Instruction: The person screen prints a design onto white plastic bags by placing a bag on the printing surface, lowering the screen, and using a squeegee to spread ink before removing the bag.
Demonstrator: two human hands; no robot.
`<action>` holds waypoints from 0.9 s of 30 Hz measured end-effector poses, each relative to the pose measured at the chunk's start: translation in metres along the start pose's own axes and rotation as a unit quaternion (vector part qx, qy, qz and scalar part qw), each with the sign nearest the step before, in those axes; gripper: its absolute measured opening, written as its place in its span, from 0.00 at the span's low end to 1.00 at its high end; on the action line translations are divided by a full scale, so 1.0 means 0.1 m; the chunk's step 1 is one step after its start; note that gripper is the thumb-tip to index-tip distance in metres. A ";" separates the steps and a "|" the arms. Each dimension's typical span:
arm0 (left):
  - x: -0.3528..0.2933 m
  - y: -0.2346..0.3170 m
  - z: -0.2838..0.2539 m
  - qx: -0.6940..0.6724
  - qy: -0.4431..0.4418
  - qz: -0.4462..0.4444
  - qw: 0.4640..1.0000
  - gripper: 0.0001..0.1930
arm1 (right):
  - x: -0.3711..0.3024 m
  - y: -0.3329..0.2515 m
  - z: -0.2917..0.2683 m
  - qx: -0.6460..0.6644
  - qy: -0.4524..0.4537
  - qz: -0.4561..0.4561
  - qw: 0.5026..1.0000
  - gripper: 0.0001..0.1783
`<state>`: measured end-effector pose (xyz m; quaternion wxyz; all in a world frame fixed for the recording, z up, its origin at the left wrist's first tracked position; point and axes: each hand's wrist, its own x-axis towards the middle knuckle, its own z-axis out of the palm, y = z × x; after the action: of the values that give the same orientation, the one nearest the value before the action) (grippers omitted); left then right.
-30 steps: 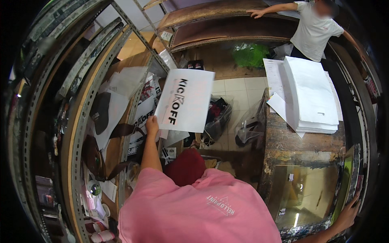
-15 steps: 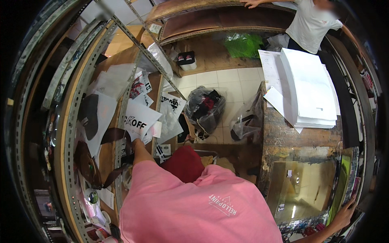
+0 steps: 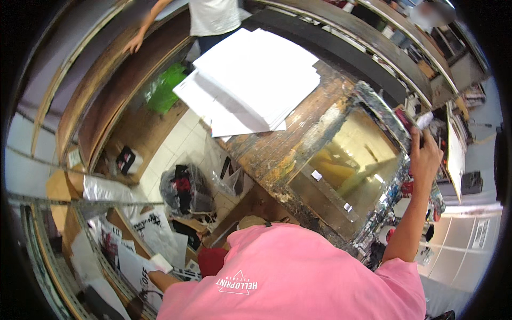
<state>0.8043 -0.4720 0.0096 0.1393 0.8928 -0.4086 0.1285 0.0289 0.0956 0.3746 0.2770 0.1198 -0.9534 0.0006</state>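
Note:
My right hand (image 3: 425,157) is raised beside the right end of the paint-crusted worktable (image 3: 277,170). Its fingers are stretched and a little apart, near a dark pink item (image 3: 404,118) at the table's edge; I see nothing held in them. Down at the lower left, my left hand (image 3: 154,276) reaches in at the shelf, by a white sheet with black lettering (image 3: 137,269) and a small white piece (image 3: 161,263). Its fingers are hidden. A glass panel (image 3: 349,173) with small white tabs is set into the table, and a thick stack of white sheets (image 3: 256,74) lies beyond it.
Across the table stands another person in a white shirt (image 3: 213,16), one hand on a wooden shelf (image 3: 80,117). On the tiled floor sit a clear bag of dark cloth (image 3: 186,189) and, farther back, green plastic (image 3: 166,89). Metal shelf posts (image 3: 45,261) rise at the left.
My view has swung right, bringing the table and stack toward the middle. My right hand has come up along the table's right edge. The left hand stays at the shelf.

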 end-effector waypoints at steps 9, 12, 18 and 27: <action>-3.25 3.58 -1.29 -0.508 -0.316 0.502 0.625 0.10 | -0.01 -0.09 -0.09 0.025 0.034 0.021 0.999 0.31; -4.34 4.58 -2.25 -0.512 -0.340 0.678 0.404 0.12 | 0.04 -0.11 -0.12 0.049 0.033 0.033 0.998 0.31; -5.72 5.97 -2.33 -0.377 -0.252 0.813 0.366 0.17 | 0.15 -0.10 -0.12 0.047 0.032 0.026 0.998 0.32; -6.20 6.24 -2.19 -0.169 -0.172 0.868 0.433 0.20 | 0.13 -0.09 -0.10 0.047 0.036 0.047 0.997 0.33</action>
<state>-0.0911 -0.3557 0.0902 0.0297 0.0302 -0.9980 -0.0463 0.0256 0.0844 0.3899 0.3051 0.0877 -0.9462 0.0632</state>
